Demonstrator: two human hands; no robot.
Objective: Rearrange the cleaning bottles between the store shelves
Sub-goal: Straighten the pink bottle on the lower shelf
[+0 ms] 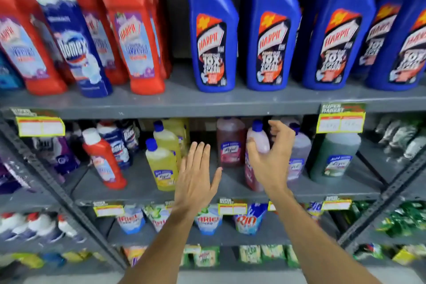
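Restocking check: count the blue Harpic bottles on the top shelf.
5 in the front row: blue Harpic bottles at set further back, and cut by the right edge. More may be hidden behind them.

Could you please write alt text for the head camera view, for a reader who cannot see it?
A person's right hand curls around a pink bottle on the middle store shelf, while the left hand hovers open beside yellow bottles. Above stand blue Harpic bottles and red ones.
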